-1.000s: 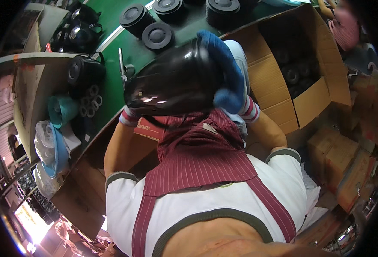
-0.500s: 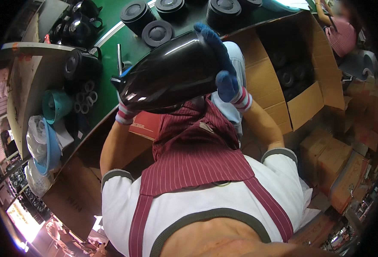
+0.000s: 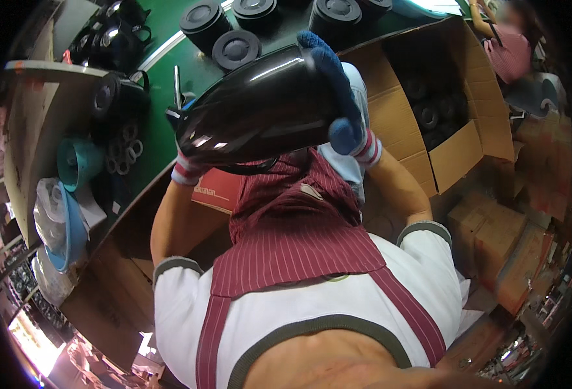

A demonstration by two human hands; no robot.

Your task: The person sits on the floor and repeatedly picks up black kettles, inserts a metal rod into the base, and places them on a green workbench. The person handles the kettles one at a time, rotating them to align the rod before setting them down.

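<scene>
Between my two gloved hands I hold a glossy black jug on its side over my lap. My right hand, in a blue knit glove, is wrapped round its right end, with the thumb below. My left hand grips the left end; most of its fingers are hidden behind the jug, and bits of blue glove show at the edge. Part of a dark curved handle shows beneath the jug. Just beyond the left end a metal rod stands up from the green tabletop.
Stacks of round black lids stand at the far edge. More black jugs are at the left, near white rings, a teal container and a blue basin. An open carton holds dark round parts. Another person is at the far right.
The jug has rolled slightly in my hands, so more of its handle shows underneath. Both hands keep their hold at its ends.
</scene>
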